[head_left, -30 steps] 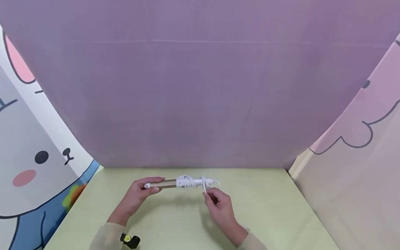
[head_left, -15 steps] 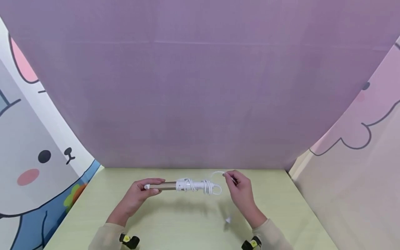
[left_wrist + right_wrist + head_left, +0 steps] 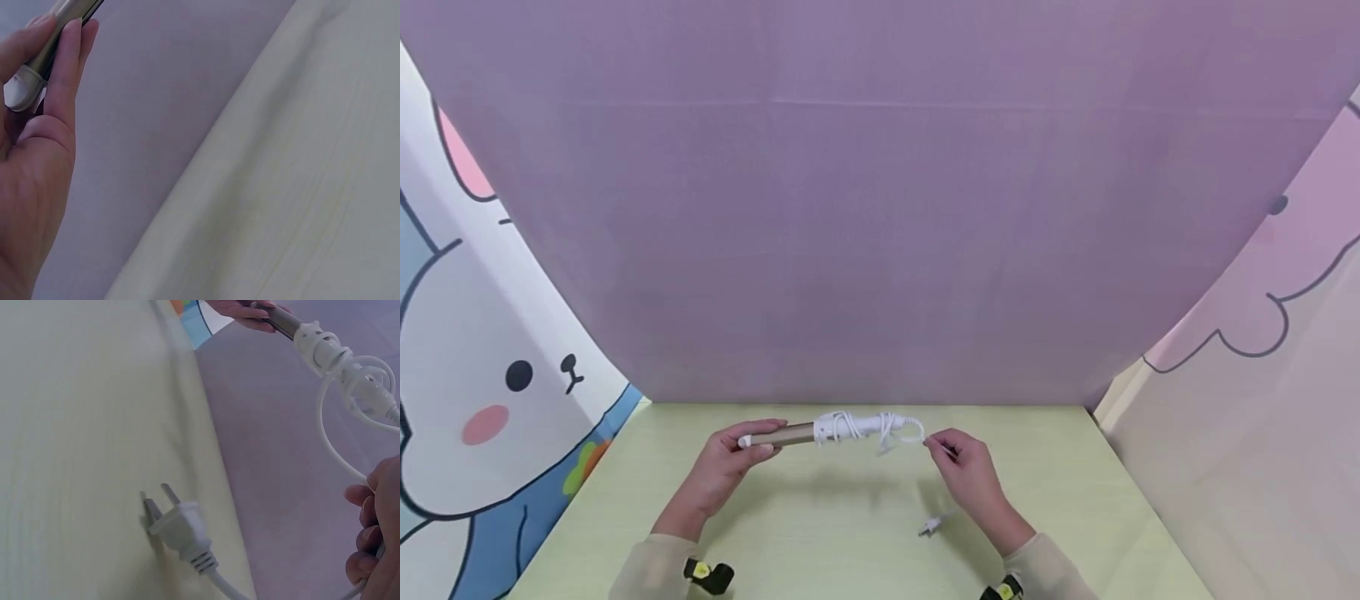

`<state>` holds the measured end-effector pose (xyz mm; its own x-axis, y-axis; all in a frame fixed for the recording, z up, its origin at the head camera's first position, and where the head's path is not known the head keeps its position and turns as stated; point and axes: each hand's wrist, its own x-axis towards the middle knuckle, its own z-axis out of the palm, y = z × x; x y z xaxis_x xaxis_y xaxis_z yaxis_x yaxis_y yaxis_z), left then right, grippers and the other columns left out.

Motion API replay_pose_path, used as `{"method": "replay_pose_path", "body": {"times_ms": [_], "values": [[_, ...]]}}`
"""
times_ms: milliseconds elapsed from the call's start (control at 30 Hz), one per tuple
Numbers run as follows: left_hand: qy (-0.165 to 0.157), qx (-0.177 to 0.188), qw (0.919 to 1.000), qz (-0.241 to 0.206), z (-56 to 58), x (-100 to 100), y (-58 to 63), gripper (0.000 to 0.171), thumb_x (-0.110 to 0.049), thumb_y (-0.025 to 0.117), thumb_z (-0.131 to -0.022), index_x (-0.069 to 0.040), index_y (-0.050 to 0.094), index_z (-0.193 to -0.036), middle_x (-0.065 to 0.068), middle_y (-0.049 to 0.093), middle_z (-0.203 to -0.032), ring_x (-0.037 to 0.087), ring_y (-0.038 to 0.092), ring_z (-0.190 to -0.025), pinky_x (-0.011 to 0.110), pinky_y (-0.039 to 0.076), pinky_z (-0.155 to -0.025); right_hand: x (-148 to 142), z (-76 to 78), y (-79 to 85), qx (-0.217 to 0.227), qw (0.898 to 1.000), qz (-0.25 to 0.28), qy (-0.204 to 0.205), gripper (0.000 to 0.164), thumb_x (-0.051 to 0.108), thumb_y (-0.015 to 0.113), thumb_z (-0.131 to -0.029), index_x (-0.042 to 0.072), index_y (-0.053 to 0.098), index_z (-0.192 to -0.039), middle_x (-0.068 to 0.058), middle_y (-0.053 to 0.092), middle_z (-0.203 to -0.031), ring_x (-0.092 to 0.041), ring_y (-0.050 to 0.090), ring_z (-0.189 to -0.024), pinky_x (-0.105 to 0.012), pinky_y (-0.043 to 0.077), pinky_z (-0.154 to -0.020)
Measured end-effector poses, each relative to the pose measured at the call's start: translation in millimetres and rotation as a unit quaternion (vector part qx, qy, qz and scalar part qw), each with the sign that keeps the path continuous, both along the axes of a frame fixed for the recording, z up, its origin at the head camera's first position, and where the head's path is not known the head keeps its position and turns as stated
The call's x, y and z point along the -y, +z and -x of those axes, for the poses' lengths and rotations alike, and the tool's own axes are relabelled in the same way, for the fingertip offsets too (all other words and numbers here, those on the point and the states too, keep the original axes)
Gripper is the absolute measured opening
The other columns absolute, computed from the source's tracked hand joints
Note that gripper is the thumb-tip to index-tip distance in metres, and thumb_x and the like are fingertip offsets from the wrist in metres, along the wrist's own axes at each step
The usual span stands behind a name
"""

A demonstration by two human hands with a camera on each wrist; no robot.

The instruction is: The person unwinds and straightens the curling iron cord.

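Note:
A curling iron point(image 3: 865, 426) with a white handle and a gold-brown barrel is held level above the table. My left hand point(image 3: 724, 468) grips its barrel near the white tip, thumb below and fingers above; the left wrist view shows that tip point(image 3: 25, 87) between the fingers. White cord point(image 3: 323, 419) is wound loosely around the handle. My right hand point(image 3: 970, 471) pinches the cord a short way off the handle's end. From beneath that hand the cord's two-pin plug point(image 3: 181, 530) hangs free, its pins bare.
The pale green-yellow table point(image 3: 820, 550) lies under both hands. Behind it rises a purple backdrop point(image 3: 880, 250). Printed cartoon panels stand at the left point(image 3: 475, 375) and right point(image 3: 1262, 417) sides. A small black and yellow device point(image 3: 709, 575) sits at the left sleeve.
My right hand moved from beside the handle out to the right with the cord, then slightly back and down. The plug came into view below it. The left hand keeps its grip.

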<state>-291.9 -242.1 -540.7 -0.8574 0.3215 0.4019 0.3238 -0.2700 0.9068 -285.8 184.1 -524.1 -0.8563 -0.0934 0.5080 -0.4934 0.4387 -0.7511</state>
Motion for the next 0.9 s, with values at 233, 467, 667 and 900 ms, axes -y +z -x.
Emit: {"method": "replay_pose_path", "body": {"times_ms": [233,467,667,900], "values": [[0.041,0.007,0.9991,-0.011,1.7,-2.7,1.7,0.037,0.013,0.064,-0.105,0.008,0.067,-0.141,0.001,0.073,-0.145,0.024,0.069,-0.132,0.038,0.058,-0.107,-4.0,-2.5,-5.6,-0.026,0.997,-0.052,0.060,0.017,0.003,0.081,-0.100,0.019,0.081,-0.094,0.012,0.064,-0.078,-0.002,0.052,-0.066,-0.022,0.049,-0.056],[0.086,0.020,0.9955,0.035,1.7,-2.8,5.2,0.036,0.006,0.071,-0.104,0.007,0.070,-0.140,0.000,0.075,-0.142,0.017,0.072,-0.125,0.033,0.061,-0.102,-3.2,-9.2,-0.3,-0.090,0.982,-0.058,0.152,0.015,0.003,0.080,-0.101,0.017,0.083,-0.099,0.010,0.062,-0.079,0.003,0.048,-0.067,-0.019,0.044,-0.051],[0.097,0.040,0.9909,0.084,-0.5,-3.6,5.2,0.039,-0.001,0.078,-0.102,0.006,0.071,-0.139,-0.001,0.075,-0.141,0.028,0.076,-0.121,0.033,0.061,-0.101,-3.0,-11.9,16.6,-0.176,0.967,-0.037,0.180,0.021,-0.007,0.078,-0.098,0.013,0.082,-0.103,0.005,0.058,-0.075,0.002,0.043,-0.066,-0.014,0.039,-0.052],[0.094,0.049,0.9863,0.127,-2.4,-3.8,1.6,0.037,-0.008,0.082,-0.100,-0.001,0.076,-0.136,0.002,0.075,-0.142,0.024,0.072,-0.124,0.032,0.062,-0.097,-7.2,-5.2,31.9,-0.181,0.974,0.008,0.133,0.026,-0.012,0.077,-0.097,0.014,0.082,-0.098,0.005,0.054,-0.070,-0.001,0.041,-0.062,-0.016,0.036,-0.051]]}}
